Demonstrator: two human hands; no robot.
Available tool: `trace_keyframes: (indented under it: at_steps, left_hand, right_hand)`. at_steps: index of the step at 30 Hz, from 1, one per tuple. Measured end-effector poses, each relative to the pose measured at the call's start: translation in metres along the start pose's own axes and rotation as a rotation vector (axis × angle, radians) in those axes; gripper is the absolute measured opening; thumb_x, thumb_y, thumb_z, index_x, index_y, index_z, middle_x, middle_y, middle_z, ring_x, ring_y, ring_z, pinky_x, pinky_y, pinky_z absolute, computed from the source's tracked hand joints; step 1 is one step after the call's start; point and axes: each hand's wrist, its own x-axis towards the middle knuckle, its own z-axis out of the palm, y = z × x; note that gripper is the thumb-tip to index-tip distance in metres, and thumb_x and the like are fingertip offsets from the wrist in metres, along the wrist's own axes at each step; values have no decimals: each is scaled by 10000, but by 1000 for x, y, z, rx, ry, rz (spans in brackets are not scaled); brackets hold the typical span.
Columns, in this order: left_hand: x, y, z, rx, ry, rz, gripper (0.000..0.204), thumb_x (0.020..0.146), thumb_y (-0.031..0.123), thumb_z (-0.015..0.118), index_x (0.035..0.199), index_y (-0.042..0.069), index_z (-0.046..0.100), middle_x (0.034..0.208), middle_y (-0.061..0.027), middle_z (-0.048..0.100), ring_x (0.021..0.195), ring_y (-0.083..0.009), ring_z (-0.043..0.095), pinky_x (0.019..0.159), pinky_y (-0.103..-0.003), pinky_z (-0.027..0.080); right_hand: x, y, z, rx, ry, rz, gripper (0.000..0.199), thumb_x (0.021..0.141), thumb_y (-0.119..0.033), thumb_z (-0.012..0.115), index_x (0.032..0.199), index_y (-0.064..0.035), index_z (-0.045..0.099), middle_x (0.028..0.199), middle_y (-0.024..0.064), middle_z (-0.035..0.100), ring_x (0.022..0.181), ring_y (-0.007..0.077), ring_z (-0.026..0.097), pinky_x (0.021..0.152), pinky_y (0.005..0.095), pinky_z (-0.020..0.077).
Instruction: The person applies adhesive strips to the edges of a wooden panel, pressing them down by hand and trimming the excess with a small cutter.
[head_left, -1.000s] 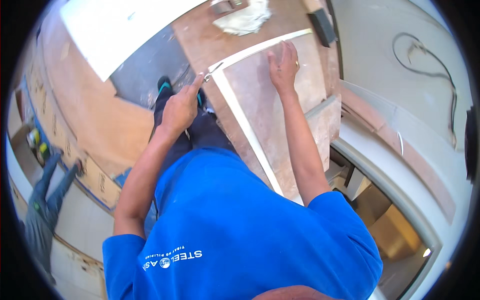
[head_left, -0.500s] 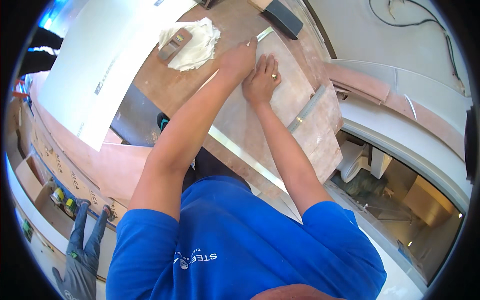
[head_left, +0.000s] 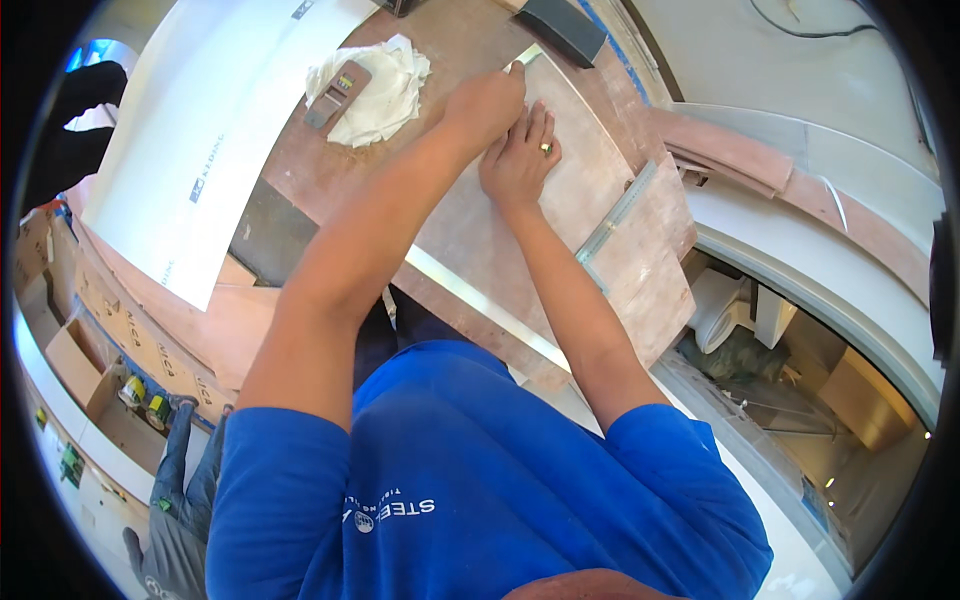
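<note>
A pale, thin panel (head_left: 452,262) with light strips along its edges lies on the brown wooden work surface. At its far corner my left hand (head_left: 490,103) is closed beside a light strip (head_left: 526,56); what its fingers grip is hidden. Just right of it, my right hand (head_left: 518,165), with a ring on one finger, rests flat on the panel, fingers stretched out. A metal combination square (head_left: 615,215) lies to the right of my right forearm. At the far left of the surface, a small hand plane (head_left: 338,96) sits on a crumpled white cloth (head_left: 395,88).
A dark block-shaped box (head_left: 562,30) stands at the far edge. A large white printed sheet (head_left: 250,110) spreads at the left. Another person (head_left: 185,490) is at the lower left, and dark-clothed legs (head_left: 85,130) show at the upper left. A toilet (head_left: 718,308) appears beyond the right edge.
My left hand has shifted slightly farther along the panel's edge, toward the far corner. My right hand stays flat on the panel. The view has shifted slightly.
</note>
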Motion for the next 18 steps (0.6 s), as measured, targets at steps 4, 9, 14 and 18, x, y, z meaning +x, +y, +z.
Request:
trace_keyframes:
  at_steps: [4,9,14,18]
  left_hand:
    - [-28,-2,-6,42,-52,-12,529,941,108,564,1436,-64,490,947,-242,730,851,-395,737,720,-486,595]
    - [-90,-17,-14,150,-137,-15,545,942,53,525,1475,-43,463,921,-246,715,850,-383,731,699,-478,590]
    - [-126,-23,-24,179,-175,-52,569,944,35,500,1507,-20,438,909,-229,701,840,-388,721,697,-488,581]
    - [-140,-20,-27,175,-173,-98,586,944,24,494,1525,3,421,985,-239,687,847,-393,718,708,-486,579]
  right_hand:
    - [-2,-2,0,-18,-4,-2,581,959,-242,514,1454,61,480,1570,308,380,1472,457,314,1129,566,237]
    - [-4,2,5,-21,-20,7,591,978,-252,513,1480,52,450,1598,285,345,1492,437,282,1154,557,212]
    - [-1,1,7,-32,-57,42,596,990,-272,510,1496,35,442,1627,256,311,1511,419,252,1171,549,191]
    - [-4,-1,7,-39,-68,51,600,995,-284,507,1504,26,435,1629,252,311,1514,414,252,1170,554,193]
